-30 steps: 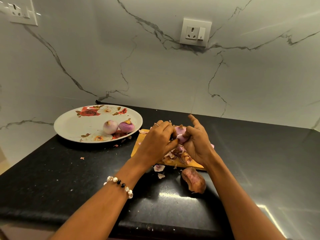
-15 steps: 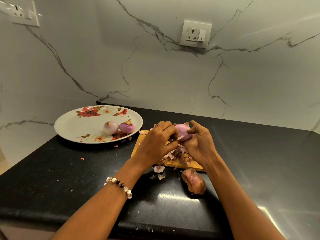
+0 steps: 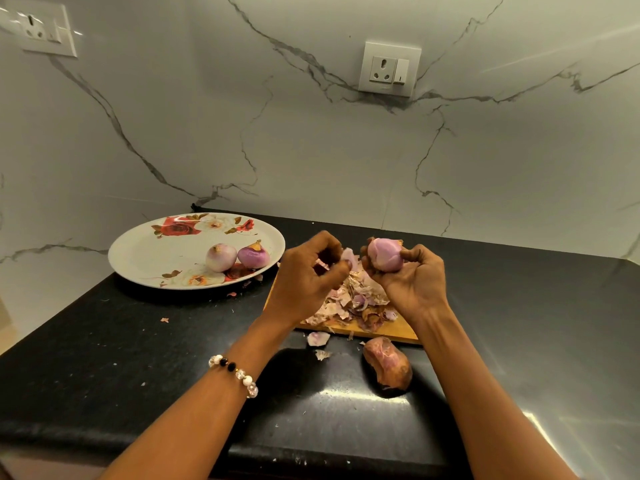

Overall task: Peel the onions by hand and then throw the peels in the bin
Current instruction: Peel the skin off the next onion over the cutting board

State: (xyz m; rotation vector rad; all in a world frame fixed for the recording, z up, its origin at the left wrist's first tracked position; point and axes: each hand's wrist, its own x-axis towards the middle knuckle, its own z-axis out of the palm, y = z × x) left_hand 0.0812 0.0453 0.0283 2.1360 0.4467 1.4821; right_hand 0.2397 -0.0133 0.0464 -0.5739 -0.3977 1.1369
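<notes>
Above the wooden board on the black desk, the head camera showed both hands raised side by side but apart. The right hand cupped a peeled pink onion, its fingers and thumb curled round the bulb and holding it clear of the board. The left hand had its fingers curled and pinched a pale scrap of peel at the fingertips, just beside the onion but not touching it. A heap of peels lay on the board below the hands, and a few loose bits sat on the desk at the board's near edge. Near them, in front of the board, lay a brown unpeeled onion on its side. To the left stood a flowered plate with two peeled onions touching each other near its right rim. A beaded bracelet circled the left wrist. Behind the desk rose a marble wall with a socket above the hands and another socket at the upper left.
</notes>
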